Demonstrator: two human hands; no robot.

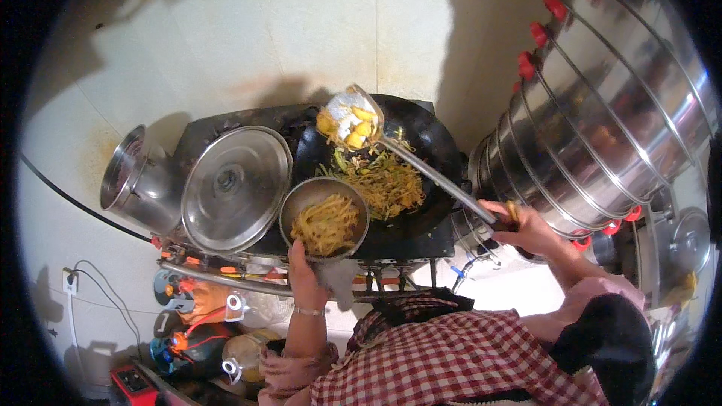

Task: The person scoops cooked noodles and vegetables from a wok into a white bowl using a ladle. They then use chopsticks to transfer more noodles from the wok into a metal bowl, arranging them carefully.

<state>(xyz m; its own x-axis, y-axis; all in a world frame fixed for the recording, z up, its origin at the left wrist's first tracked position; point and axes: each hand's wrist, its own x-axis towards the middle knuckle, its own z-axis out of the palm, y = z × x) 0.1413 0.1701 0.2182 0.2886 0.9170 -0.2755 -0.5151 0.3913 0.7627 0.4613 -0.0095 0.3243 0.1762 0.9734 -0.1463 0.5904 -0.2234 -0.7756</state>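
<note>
My left hand point(306, 276) grips the near left rim of a round metal bowl point(289, 208), with a grey cloth point(337, 281) hanging beneath it. Shredded noodle-like food point(327, 225) partly fills the bowl. In my right hand point(524, 228) is the handle of a long metal wok spatula point(434, 175). Yellow pieces of food point(358, 129) lie on its blade, raised over the far left side of a black wok point(440, 135). Inside the wok, a heap of shredded food with green strips point(395, 186) rests on the bottom. The bowl overlaps the wok's near left edge.
A round metal lid point(237, 192) covers the stove's left side, with a steel pot point(152, 186) beside it. Large stacked steel steamers with red handles point(598, 107) stand close on the right. Gas cylinders point(203, 344) and plastic jugs point(248, 352) sit below left.
</note>
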